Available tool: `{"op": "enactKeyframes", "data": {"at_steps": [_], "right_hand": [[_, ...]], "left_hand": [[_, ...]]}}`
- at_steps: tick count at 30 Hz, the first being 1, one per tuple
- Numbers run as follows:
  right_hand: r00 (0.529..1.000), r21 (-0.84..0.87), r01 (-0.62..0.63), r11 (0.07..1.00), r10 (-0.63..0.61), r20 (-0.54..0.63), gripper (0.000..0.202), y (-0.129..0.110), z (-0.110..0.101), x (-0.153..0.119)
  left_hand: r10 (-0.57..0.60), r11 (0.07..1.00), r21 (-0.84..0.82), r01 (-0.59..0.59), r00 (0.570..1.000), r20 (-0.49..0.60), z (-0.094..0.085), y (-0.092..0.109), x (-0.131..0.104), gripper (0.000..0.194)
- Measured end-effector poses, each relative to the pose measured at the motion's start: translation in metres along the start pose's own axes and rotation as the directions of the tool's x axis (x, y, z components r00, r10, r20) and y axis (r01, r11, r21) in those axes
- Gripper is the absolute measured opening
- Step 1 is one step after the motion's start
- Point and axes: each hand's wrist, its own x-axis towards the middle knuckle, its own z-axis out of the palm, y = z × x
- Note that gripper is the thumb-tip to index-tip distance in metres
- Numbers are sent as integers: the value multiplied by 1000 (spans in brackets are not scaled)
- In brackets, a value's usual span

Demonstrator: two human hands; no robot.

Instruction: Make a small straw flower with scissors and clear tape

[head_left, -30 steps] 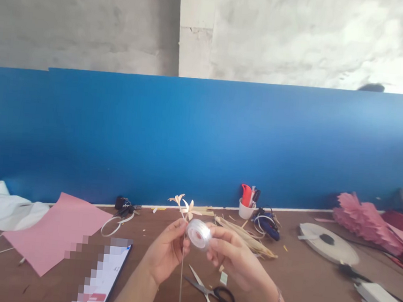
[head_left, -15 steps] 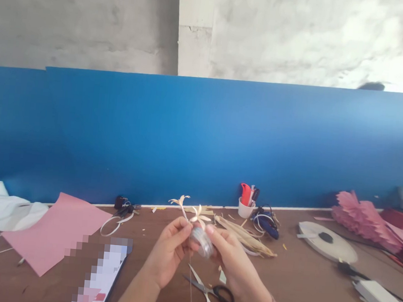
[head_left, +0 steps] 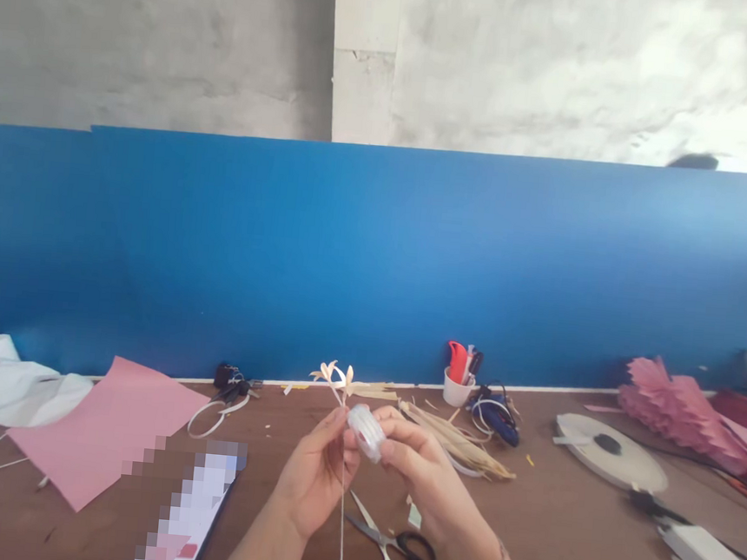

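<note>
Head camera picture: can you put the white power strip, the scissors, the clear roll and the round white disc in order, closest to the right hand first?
From the right hand:
1. Clear roll: at its fingertips.
2. Scissors: on the table, just below the hands in view.
3. Round white disc: off to the right.
4. White power strip: farther right.

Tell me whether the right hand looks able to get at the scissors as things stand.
Probably yes: the scissors lie open on the table close by, with nothing seen covering the handles. The right hand would likely need to free its fingers from the tape roll first.
</note>
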Motion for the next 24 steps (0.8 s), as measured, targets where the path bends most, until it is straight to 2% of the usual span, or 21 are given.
{"op": "enactKeyframes", "data": {"at_steps": [2, 5, 9, 14, 17, 24], "right_hand": [[999, 1, -28, 1000, 28, -45, 17, 1, -1, 1], [984, 4, -130, 991, 130, -119, 23, 2, -2, 1], [974, 3, -187, 982, 186, -131, 32, 5, -3, 1], [977, 47, -179, 983, 183, -108, 21, 6, -4, 1], [979, 78, -174, 982, 181, -96, 12, 3, -3, 0], [989, 101, -141, 985, 146, -37, 14, 4, -4, -2]], "left_hand": [[63, 993, 97, -68, 997, 51, 0, 0, -1, 4], [177, 928, 298, -222, 969, 171, 1, 2, -5, 15], [194, 855, 437, -279, 954, 228, 2, 1, -9, 24], [231, 879, 382, -284, 956, 180, 3, -4, -8, 25], [233, 888, 359, -289, 954, 190, 2, -3, -7, 22], [243, 881, 353, -314, 942, 233, 2, 0, -8, 23]]}}
